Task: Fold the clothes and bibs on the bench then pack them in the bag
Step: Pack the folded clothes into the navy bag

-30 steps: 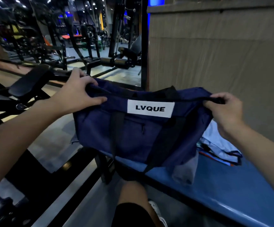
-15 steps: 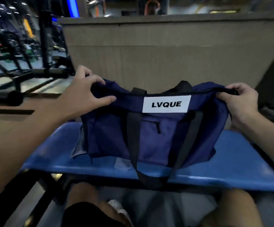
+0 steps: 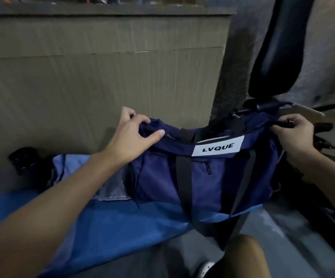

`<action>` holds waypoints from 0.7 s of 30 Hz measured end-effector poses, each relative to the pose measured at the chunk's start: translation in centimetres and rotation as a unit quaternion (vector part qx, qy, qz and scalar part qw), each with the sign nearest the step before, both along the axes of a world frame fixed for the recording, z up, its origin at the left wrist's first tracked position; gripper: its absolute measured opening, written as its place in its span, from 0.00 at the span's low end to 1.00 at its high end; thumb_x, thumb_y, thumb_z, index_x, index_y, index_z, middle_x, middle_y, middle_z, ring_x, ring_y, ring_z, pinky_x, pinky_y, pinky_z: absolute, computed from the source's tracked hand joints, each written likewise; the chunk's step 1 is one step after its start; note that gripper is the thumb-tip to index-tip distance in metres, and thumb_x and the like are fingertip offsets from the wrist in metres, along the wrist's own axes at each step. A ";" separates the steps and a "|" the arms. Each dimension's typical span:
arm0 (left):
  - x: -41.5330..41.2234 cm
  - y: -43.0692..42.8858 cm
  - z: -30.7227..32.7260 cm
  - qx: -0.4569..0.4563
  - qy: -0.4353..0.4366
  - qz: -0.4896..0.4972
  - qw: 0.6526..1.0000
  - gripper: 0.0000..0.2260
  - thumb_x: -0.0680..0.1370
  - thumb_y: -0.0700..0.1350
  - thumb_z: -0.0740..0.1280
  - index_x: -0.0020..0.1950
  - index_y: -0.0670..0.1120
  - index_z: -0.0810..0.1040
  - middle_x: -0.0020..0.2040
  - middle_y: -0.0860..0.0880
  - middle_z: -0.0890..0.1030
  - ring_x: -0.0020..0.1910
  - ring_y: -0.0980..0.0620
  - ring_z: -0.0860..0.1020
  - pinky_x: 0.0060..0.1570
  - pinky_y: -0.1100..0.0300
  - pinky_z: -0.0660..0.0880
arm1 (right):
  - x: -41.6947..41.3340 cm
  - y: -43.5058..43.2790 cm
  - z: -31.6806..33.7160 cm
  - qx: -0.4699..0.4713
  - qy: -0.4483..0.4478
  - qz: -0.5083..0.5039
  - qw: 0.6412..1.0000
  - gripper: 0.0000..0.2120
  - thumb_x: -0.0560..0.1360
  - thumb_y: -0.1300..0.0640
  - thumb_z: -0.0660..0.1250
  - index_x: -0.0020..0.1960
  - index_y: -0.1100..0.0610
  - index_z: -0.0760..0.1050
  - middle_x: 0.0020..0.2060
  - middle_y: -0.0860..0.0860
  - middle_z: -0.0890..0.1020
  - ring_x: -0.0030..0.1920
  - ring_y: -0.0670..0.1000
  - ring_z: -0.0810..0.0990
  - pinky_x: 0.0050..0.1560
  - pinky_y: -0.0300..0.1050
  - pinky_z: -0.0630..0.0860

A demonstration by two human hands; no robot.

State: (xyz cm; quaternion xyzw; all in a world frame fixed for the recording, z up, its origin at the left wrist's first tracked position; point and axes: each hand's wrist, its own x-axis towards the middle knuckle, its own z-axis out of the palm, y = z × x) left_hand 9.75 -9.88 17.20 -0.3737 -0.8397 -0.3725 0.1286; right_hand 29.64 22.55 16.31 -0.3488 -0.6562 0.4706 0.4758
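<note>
A navy duffel bag (image 3: 202,177) with a white LVQUE label and black straps stands on the right end of the blue bench (image 3: 112,223). My left hand (image 3: 132,135) grips the bag's upper left end, thumb on the front. At the upper right end, my right hand (image 3: 294,135) grips the top edge. The bag's top gapes slightly, with something white just inside. A light blue garment (image 3: 72,165) lies on the bench to the left, and a grey cloth (image 3: 114,187) sticks out beside the bag's left side.
A tan wall (image 3: 102,67) rises directly behind the bench. A black padded machine part (image 3: 278,47) and metal frame stand at the right. A black object (image 3: 24,159) sits at the bench's far left. My knee (image 3: 242,257) and a shoe show below.
The view has swung right along the bench, and the bag now sits near its right end. Both hands keep their grip on the bag's ends. The light blue garment now shows to the left.
</note>
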 end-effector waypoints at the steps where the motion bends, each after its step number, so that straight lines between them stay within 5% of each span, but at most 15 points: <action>1: -0.5 1.5 -0.9 -0.001 -0.005 -0.007 1.000 0.22 0.73 0.57 0.74 0.59 0.44 0.79 0.58 0.49 0.63 0.53 0.57 0.68 0.56 0.71 0.62 | -0.1 1.3 -1.0 -0.001 -0.006 -0.008 1.000 0.11 0.73 0.70 0.69 0.51 0.58 0.73 0.37 0.49 0.75 0.27 0.34 0.75 0.28 0.27 0.71; 5: -2.5 5.3 -5.6 -0.013 -0.018 -0.006 1.000 0.21 0.73 0.55 0.75 0.58 0.42 0.79 0.57 0.48 0.62 0.52 0.57 0.68 0.57 0.71 0.61 | -1.4 4.8 -6.4 -0.031 -0.042 -0.028 0.998 0.12 0.71 0.68 0.71 0.51 0.56 0.75 0.41 0.52 0.78 0.39 0.49 0.76 0.33 0.33 0.73; 10: -5.2 5.3 -12.6 -0.131 -0.060 0.020 0.989 0.25 0.73 0.53 0.76 0.63 0.41 0.76 0.57 0.49 0.58 0.59 0.51 0.67 0.59 0.68 0.60 | -2.9 5.2 -14.7 -0.089 -0.142 0.071 0.983 0.22 0.70 0.72 0.72 0.61 0.59 0.73 0.49 0.55 0.77 0.42 0.51 0.77 0.29 0.27 0.73; 14: -6.3 4.3 -15.7 -0.228 -0.065 0.029 0.971 0.28 0.74 0.57 0.73 0.68 0.43 0.72 0.58 0.50 0.57 0.62 0.47 0.66 0.63 0.58 0.65 | -3.6 4.8 -18.3 -0.124 -0.183 0.122 0.967 0.22 0.72 0.68 0.73 0.62 0.56 0.73 0.56 0.57 0.77 0.46 0.51 0.79 0.39 0.39 0.77; 18: -6.8 4.1 -16.5 -0.256 -0.055 0.041 0.964 0.29 0.74 0.59 0.71 0.69 0.44 0.71 0.62 0.48 0.58 0.65 0.44 0.65 0.67 0.50 0.67 | -3.5 5.1 -19.4 -0.107 -0.221 0.126 0.961 0.23 0.72 0.65 0.73 0.64 0.54 0.73 0.61 0.57 0.75 0.50 0.50 0.78 0.37 0.32 0.75; 21: -6.7 4.0 -16.3 -0.286 -0.062 0.048 0.955 0.31 0.74 0.64 0.68 0.69 0.45 0.72 0.64 0.48 0.58 0.67 0.43 0.63 0.68 0.47 0.66 | -3.1 4.9 -19.1 -0.078 -0.268 0.122 0.953 0.24 0.72 0.61 0.73 0.66 0.54 0.73 0.65 0.56 0.70 0.60 0.55 0.74 0.54 0.44 0.74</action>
